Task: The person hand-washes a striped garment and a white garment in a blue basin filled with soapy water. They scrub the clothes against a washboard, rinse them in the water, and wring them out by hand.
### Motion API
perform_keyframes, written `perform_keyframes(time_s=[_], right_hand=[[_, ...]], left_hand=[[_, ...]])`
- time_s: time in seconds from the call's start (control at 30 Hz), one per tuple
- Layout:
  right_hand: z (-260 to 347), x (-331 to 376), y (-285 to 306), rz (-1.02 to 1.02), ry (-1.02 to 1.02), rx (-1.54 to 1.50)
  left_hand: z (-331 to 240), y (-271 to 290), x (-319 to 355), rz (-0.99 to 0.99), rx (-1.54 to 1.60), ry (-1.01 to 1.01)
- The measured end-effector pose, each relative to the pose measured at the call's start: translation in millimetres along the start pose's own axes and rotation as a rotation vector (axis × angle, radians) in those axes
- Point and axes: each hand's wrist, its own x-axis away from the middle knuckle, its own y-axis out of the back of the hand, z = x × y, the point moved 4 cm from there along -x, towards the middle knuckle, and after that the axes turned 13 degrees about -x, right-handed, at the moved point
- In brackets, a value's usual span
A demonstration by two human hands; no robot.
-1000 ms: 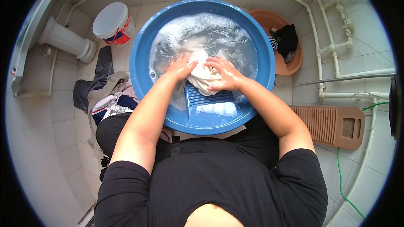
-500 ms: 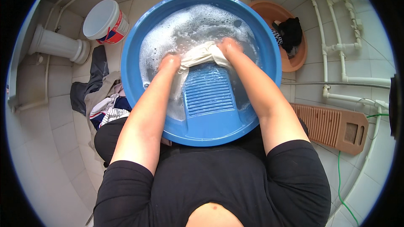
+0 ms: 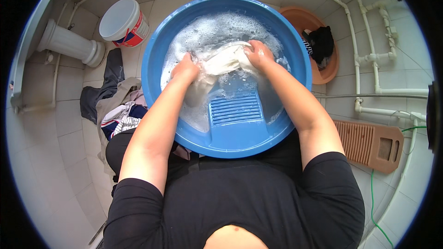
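A large blue washtub [image 3: 154, 110] full of soapy water [image 3: 207, 25] stands in front of me. Wet white cloth [image 3: 226, 61], perhaps a garment, stretches between my hands, partly under the water. My left hand [image 3: 185, 68] is closed on its left end at the waterline. With fingers curled, my right hand [image 3: 258, 53] grips the cloth's upper right end, a little above the suds. Nearer to me, the tub's built-in ridged washboard [image 3: 235, 109] slopes into the water, below the cloth. Its upper part is under water and foam.
A white bucket [image 3: 119, 20] and a pile of clothes [image 3: 122, 106] are on the tiled floor at left. An orange-brown basin [image 3: 330, 71] with dark clothes stands far right. A brown washboard [image 3: 369, 145] lies at right, near white pipes [image 3: 357, 74] and a green cord [image 3: 373, 203].
Both hands have lifted slightly out of the water with the cloth, which is spread wider. Water now covers more of the built-in washboard. The whole view has shifted a little.
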Motion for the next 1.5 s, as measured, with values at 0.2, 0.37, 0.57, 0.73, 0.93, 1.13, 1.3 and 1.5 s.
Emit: perform_keyframes(time_s=[0.2, 0.37, 0.57, 0.73, 0.93, 1.13, 1.3, 1.5], right_hand=[[47, 57, 23, 0.271, 0.065, -0.344], [71, 112, 37, 0.425, 0.600, -0.012], [63, 129, 45, 0.448, 0.101, -0.085], [62, 117, 27, 0.075, 0.449, 0.086], [78, 139, 18, 0.308, 0.237, 0.150], [93, 177, 39, 0.659, 0.423, 0.109], [76, 169, 51, 0.673, 0.099, -0.093], [50, 134, 35, 0.124, 0.287, 0.210]], left_hand=[[23, 18, 26, -0.177, 0.076, -0.254], [37, 41, 88, -0.412, -0.064, -0.588], [36, 25, 134, -0.047, -0.383, -0.739], [22, 6, 122, -0.477, 0.019, -0.651], [13, -19, 128, -0.090, -0.031, -0.560], [31, 6, 156, -0.043, -0.208, -0.813], [31, 21, 155, -0.024, -0.284, -0.786], [-13, -6, 161, -0.205, -0.171, -0.767]])
